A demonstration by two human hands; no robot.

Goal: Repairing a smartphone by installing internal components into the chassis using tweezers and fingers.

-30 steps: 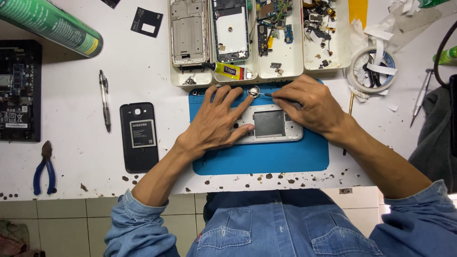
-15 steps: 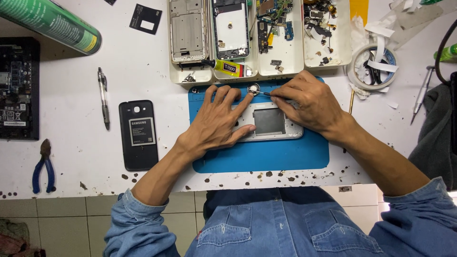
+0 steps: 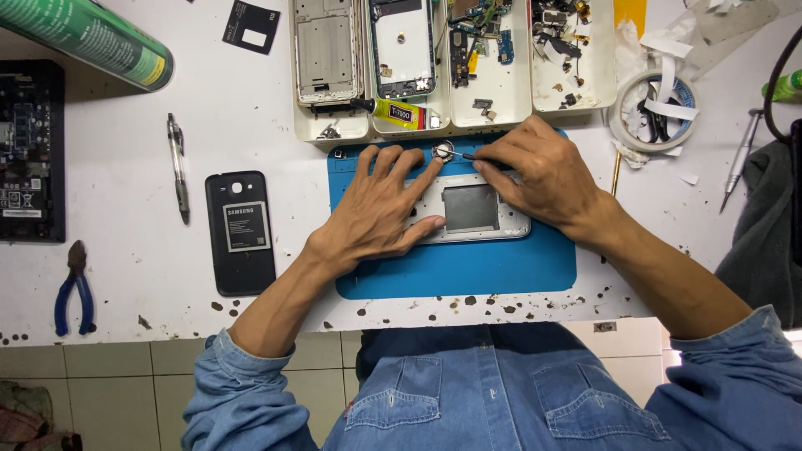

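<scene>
The phone frame [image 3: 470, 210] lies flat on the blue mat [image 3: 455, 267], approx. at centre. The left hand [image 3: 380, 209] is spread open w/ fingers pressing on the frame. The right hand [image 3: 543, 171] is closed on thin tweezers [image 3: 468, 155], tip at a small round part [image 3: 442, 151] just beside the frame's top edge.

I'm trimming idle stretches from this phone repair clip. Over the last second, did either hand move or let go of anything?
Almost nothing changed. The left hand stays flat on the silver phone frame on the blue mat, one finger by the small round part. The right hand keeps the thin tool pointed at that part. Nothing was picked up or let go; the black phone, pen and pliers lie as before.
</scene>
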